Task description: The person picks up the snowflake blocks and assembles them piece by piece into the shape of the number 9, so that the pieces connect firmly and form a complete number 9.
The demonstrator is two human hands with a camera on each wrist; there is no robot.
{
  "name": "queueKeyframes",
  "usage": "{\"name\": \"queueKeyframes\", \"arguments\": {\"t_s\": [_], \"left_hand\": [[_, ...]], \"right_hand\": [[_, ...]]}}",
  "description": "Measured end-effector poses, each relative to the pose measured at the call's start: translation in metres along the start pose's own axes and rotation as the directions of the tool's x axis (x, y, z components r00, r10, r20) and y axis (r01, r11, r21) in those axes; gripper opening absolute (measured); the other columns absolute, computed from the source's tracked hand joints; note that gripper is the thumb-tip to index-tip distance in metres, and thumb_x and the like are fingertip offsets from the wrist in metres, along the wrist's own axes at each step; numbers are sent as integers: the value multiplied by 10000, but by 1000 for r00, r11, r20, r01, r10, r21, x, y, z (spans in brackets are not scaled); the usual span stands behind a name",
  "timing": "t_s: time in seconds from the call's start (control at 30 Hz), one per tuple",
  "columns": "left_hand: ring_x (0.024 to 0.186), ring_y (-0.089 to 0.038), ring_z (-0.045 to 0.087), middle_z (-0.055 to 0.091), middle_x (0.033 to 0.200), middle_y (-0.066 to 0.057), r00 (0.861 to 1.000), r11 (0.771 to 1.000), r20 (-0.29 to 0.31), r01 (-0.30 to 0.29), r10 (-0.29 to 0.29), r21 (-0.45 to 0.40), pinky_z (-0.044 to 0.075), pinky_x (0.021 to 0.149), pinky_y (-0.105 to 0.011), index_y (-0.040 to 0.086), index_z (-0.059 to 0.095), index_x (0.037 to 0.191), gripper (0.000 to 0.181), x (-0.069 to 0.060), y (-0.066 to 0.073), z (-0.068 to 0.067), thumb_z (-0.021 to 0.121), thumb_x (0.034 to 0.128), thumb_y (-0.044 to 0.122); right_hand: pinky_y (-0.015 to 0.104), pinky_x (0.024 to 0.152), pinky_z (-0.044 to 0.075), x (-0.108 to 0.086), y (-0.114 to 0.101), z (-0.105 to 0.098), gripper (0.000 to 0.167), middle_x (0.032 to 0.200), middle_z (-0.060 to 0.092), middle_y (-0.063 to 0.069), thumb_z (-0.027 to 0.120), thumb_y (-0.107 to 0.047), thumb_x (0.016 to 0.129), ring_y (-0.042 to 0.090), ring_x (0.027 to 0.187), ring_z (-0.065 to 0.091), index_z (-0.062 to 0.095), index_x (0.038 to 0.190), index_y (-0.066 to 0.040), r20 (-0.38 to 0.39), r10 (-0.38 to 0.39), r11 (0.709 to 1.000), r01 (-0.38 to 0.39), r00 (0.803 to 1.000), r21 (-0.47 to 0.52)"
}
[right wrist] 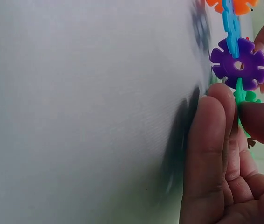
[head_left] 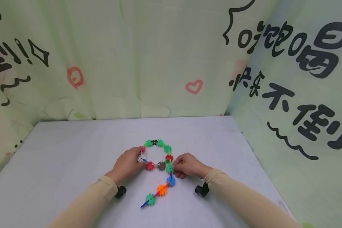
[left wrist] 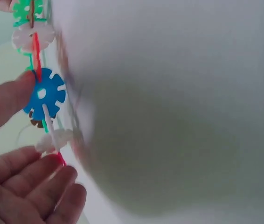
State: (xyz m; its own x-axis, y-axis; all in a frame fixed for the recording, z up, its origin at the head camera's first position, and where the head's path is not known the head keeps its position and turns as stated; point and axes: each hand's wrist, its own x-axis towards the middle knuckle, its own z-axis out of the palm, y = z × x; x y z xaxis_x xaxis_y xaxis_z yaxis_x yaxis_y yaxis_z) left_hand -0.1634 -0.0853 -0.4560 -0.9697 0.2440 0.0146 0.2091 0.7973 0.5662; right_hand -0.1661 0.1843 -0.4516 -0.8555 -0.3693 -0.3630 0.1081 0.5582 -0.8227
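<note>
A chain of coloured snowflake discs lies on the white table, closed into a ring [head_left: 160, 143] with a tail trailing toward the front. My left hand [head_left: 129, 163] grips the ring's left side. Its thumb is against a blue disc [left wrist: 48, 93], and its fingertips touch a pink disc [left wrist: 61, 159] beside a white one. On the other side, my right hand [head_left: 190, 165] pinches a green disc [right wrist: 239, 91] between thumb and fingers, where the tail meets the ring. A purple disc [right wrist: 246, 72] slots into that green disc. The tail carries a blue disc [head_left: 171, 181] and an orange disc [head_left: 161, 190].
At the tail's front end are a green disc [head_left: 150, 199] and a dark blue one [head_left: 144, 204]. The white table [head_left: 74, 152] spreads around the chain. Printed curtains [head_left: 165, 63] hang behind the table and along both its sides.
</note>
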Motion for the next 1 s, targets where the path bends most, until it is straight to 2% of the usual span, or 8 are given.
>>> {"name": "queueKeyframes", "arguments": {"t_s": [0.17,0.27,0.5,0.67,0.8,0.9,1.0], "left_hand": [[1101,-312,615,642,1232,-141,998,998,-29,49,-48,41,512,916,-479,-7,615,1306,594,-2,1,4,832,817,251],[1069,-298,622,661,1192,-125,998,997,-10,63,-63,43,520,900,-467,5,642,1272,569,-4,3,4,837,812,278],[1128,-320,601,639,1247,-136,999,1000,44,6,-7,26,478,965,-486,10,623,1299,577,-6,2,3,827,822,261],[1152,-321,593,633,1254,-137,998,999,57,-19,18,27,465,984,-486,4,619,1295,582,-5,0,4,834,814,249],[1162,-310,593,638,1253,-124,998,999,56,-32,31,27,461,993,-474,14,629,1294,580,-5,-3,7,840,811,255],[1176,-303,589,642,1255,-110,997,999,61,-45,44,24,455,1002,-469,30,639,1292,577,-6,-5,7,845,805,263],[1178,-297,588,645,1251,-99,996,998,62,-59,58,20,455,1003,-464,39,645,1286,576,-7,-6,7,848,801,273]], "right_hand": [[307,616,579,-2,1,2,87,764,694,80,663,-69,945,162,619,652,677,898,3,7,5,1000,-5,1000,20],[307,610,579,-2,3,3,81,756,693,81,663,-60,940,156,612,651,676,896,7,0,-4,1000,4,1000,30],[317,607,581,-4,6,3,81,760,699,87,669,-63,935,156,617,657,677,902,10,-20,-20,998,21,1000,59],[324,602,573,-7,5,2,110,743,680,67,712,-73,897,171,617,639,645,940,2,-59,-53,999,53,997,9],[324,599,571,-6,6,2,236,721,655,52,756,-51,840,184,610,644,583,994,-5,-116,-60,998,60,991,-8],[331,608,578,-5,7,1,397,741,653,50,786,-37,820,191,621,661,538,1126,5,-136,-48,999,49,990,8],[337,622,582,-5,7,1,534,764,656,51,794,-27,819,195,640,666,498,1261,16,-125,-51,998,53,991,14]]}}
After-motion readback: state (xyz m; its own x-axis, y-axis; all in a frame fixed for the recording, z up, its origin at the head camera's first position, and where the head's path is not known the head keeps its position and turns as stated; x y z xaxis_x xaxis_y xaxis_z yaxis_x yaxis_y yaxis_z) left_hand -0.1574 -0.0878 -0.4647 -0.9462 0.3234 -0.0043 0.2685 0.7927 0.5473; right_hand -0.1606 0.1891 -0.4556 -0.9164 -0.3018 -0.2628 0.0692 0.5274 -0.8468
